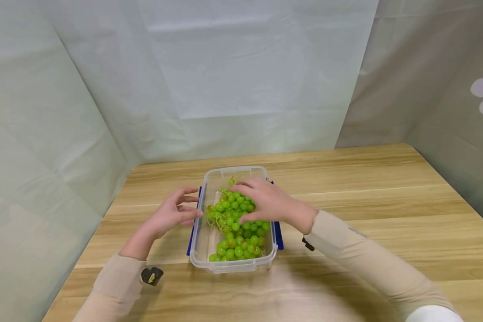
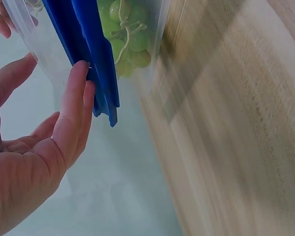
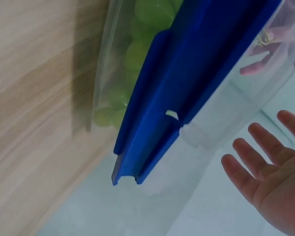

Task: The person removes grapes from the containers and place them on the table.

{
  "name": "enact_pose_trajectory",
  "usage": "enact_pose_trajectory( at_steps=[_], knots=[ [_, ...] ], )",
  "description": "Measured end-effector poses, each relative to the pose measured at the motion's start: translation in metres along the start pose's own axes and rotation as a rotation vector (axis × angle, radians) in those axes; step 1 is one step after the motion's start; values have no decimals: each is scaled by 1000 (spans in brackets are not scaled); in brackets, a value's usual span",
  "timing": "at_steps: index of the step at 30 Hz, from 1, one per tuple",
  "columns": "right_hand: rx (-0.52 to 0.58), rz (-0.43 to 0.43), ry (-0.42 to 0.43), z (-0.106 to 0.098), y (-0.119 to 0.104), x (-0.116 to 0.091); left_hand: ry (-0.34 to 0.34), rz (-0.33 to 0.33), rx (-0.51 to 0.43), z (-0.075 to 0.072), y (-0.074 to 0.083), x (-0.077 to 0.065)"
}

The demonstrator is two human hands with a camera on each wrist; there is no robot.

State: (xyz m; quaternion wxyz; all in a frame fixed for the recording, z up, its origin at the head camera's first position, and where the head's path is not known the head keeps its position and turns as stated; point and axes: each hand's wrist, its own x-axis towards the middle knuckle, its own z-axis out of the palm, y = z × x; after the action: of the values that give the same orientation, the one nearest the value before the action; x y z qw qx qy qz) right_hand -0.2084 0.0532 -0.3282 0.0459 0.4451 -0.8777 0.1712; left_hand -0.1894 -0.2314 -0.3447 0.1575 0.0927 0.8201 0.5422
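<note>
A clear plastic food container [image 1: 233, 269] without a lid holds several bunches of green grapes [image 1: 239, 250] with thin stems. Along its left side hangs a blue latch flap [image 2: 88, 39], and my left hand [image 1: 175, 212] rests its fingertips against that flap, with the thumb by the rim. Over the grapes reaches my right hand [image 1: 263, 197], palm down with fingers spread. In the right wrist view its fingers look straight and hold nothing; whether they touch the grapes I cannot tell. Another blue flap [image 3: 187, 59] hangs down on the container's right side.
The container stands on a wood-grain table [image 1: 370, 201]. Pale cloth [image 1: 241, 80] hangs behind and on both sides of the table. A dark device [image 1: 151, 276] is strapped at the left wrist, and a similar one [image 1: 307, 244] at the right.
</note>
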Motion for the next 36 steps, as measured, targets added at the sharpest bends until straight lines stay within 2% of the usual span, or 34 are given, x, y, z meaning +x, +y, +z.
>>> enact_pose_trajectory(
  at_steps=[6,11,27,36],
  knots=[
    [21,47,-101,5,-6,4,-10,-22,14,0,-1,0],
    [56,77,-152,10,-9,7,-20,-35,11,-1,-2,0],
    [20,109,-262,24,-13,17,-23,-62,-11,-2,-3,2],
    [-3,122,-267,30,-11,21,-11,-68,0,-1,3,1]
  ],
)
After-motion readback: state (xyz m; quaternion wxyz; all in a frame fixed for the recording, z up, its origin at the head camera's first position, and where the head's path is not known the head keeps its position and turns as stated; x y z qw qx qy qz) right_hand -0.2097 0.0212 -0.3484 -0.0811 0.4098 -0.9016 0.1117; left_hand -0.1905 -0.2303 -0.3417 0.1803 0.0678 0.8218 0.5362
